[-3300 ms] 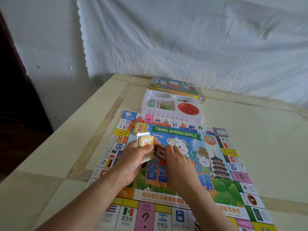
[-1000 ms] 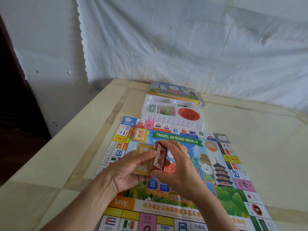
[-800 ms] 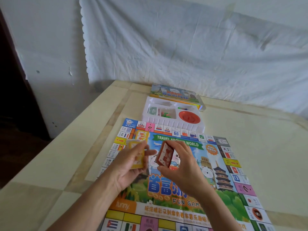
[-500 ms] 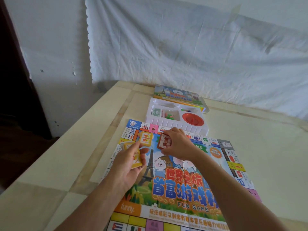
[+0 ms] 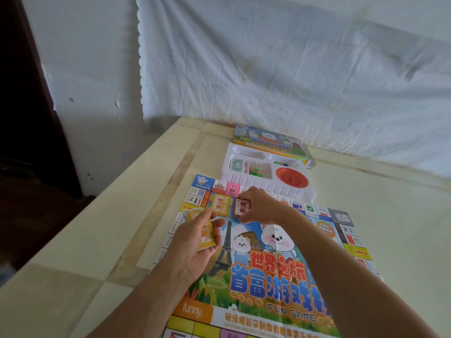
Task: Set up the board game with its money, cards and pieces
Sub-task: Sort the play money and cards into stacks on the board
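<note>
Soft even daylight, slight blur, wide-angle edge bending.

Creased white cloth (image 5: 292,69) behind beige table (image 5: 73,240); perhaps a doorway (image 5: 22,118) left.

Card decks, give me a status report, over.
Left hand holds yellow deck. Right hand pinches red deck over board, far-left corner, beside printed yellow card space. White tray behind, apart.

Bottom edge is cutting off the game board (image 5: 268,276). Right hand (image 5: 262,207) is covering pt of the red cards (image 5: 241,208), so can't tell if they're touching the board. Left hand (image 5: 195,245) is hiding most of the yellow cards (image 5: 208,236). Bits in the tray (image 5: 268,186) are showing too small to ID; tray is blocking the near edge of the box lid (image 5: 268,137).
</note>
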Available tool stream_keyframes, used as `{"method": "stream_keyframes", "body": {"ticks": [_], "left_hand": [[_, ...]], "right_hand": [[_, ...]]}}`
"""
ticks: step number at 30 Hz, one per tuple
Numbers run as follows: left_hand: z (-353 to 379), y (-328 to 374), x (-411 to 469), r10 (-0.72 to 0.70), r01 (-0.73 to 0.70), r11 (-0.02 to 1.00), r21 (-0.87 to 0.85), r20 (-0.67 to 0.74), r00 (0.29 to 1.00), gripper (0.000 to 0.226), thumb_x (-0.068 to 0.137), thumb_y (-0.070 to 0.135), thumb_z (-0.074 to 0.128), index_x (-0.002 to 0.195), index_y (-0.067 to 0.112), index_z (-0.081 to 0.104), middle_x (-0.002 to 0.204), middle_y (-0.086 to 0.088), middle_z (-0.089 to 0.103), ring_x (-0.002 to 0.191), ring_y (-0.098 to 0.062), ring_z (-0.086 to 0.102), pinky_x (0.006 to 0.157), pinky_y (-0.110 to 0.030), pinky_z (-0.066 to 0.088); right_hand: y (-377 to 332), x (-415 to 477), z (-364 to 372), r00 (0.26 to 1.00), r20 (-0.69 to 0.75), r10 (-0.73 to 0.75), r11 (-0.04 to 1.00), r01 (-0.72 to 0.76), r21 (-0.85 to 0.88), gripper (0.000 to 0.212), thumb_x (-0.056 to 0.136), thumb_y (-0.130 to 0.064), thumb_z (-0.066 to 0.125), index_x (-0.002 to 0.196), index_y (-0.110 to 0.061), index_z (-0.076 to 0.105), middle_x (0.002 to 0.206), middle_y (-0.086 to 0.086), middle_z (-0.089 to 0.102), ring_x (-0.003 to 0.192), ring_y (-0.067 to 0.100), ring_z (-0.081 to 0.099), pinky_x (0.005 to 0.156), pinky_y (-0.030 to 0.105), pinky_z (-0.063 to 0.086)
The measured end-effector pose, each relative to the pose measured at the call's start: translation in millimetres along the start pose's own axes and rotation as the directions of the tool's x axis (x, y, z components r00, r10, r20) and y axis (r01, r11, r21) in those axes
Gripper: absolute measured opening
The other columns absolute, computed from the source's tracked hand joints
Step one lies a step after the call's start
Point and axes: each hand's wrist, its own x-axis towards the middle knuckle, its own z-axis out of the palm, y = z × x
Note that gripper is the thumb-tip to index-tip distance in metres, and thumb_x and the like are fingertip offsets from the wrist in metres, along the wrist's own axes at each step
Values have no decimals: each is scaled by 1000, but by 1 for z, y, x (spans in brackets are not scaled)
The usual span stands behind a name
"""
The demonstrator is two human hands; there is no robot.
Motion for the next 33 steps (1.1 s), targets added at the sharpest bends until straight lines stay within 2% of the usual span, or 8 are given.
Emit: {"method": "stream_keyframes", "body": {"ticks": [7,14,18,23,25,27,29,33], "left_hand": [[0,0,1,3,-3,1000,9,7,1000,12,90,17,59,91,6,60,68,-12,70,55,-14,56,53,-23,48],[-1,-1,2,-1,1,1000,14,16,1000,13,90,18,59,92,5,60,70,-13,70,52,-14,57,51,-23,49],[-2,-1,2,-12,12,1000,4,36,999,16,90,21,60,95,6,60,71,-12,69,53,-14,57,51,-23,50],[-4,0,4,-36,38,999,-18,87,996,20,88,24,62,97,7,61,75,-12,69,54,-13,59,49,-23,52],[-4,1,3,-44,50,998,-46,134,990,22,86,21,61,101,5,60,79,-13,68,60,-16,60,54,-25,53],[-3,2,0,-48,66,994,-88,191,981,32,83,15,58,111,0,57,86,-17,68,70,-21,63,62,-30,56],[-1,2,-4,-67,98,990,-99,272,960,41,82,9,55,121,-4,52,99,-24,68,81,-30,67,74,-40,57],[2,-4,-11,-111,79,992,100,382,918,31,91,6,49,120,-4,54,112,-29,65,92,-37,69,81,-50,54]], "right_hand": [[-1,-1,-1,1000,21,0,1000,0,0,39,78,-22,72,113,-13,58,113,3,40,99,16,43,84,28,43],[2,1,1,999,31,-7,1000,7,11,30,74,-23,75,97,-21,57,113,4,44,102,22,47,85,36,52],[2,-1,0,999,31,10,999,-11,41,38,75,-24,75,108,-16,59,113,2,40,103,18,44,90,34,48],[-5,-25,-6,986,-139,95,970,-60,236,63,80,-17,73,136,-10,45,134,7,40,123,22,42,102,35,40],[-9,-43,-10,962,-243,128,948,-47,314,59,82,-12,70,137,-10,46,134,7,46,122,21,47,103,35,41],[-16,-66,-9,921,-343,186,907,-27,419,44,85,-8,66,127,-11,56,117,6,58,105,18,57,94,33,49],[-27,-93,-2,889,-376,260,840,-16,542,28,86,-7,63,114,-14,65,94,0,64,83,11,60,75,23,52],[-48,-129,17,912,-257,320,615,6,789,9,88,-17,62,92,-25,65,84,2,68,64,8,57,57,21,47]]}}
